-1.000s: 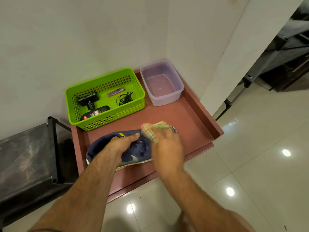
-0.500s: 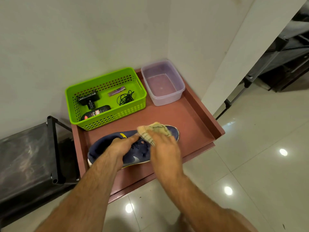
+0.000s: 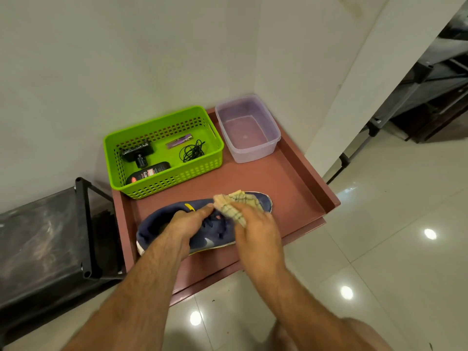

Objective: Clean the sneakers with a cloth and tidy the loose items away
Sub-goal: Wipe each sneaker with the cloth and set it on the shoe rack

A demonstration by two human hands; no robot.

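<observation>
A navy sneaker (image 3: 215, 236) with a white logo lies on its side on the reddish-brown tray table (image 3: 291, 188), toe to the right. My left hand (image 3: 187, 224) grips its upper near the laces and holds it down. My right hand (image 3: 255, 229) is closed on a beige checked cloth (image 3: 235, 202) and presses it against the toe end. A green basket (image 3: 162, 150) behind the shoe holds a black tin, a black brush, a purple stick and a coiled black cord.
A clear plastic tub (image 3: 248, 127) sits at the tray's back right corner by the wall. A black rack (image 3: 50, 239) stands left of the tray. Glossy floor tiles (image 3: 379, 249) spread to the right, with another dark rack (image 3: 430, 92) far right.
My right hand has slid the cloth from over the toe back toward the laces. My left hand keeps the same hold on the sneaker.
</observation>
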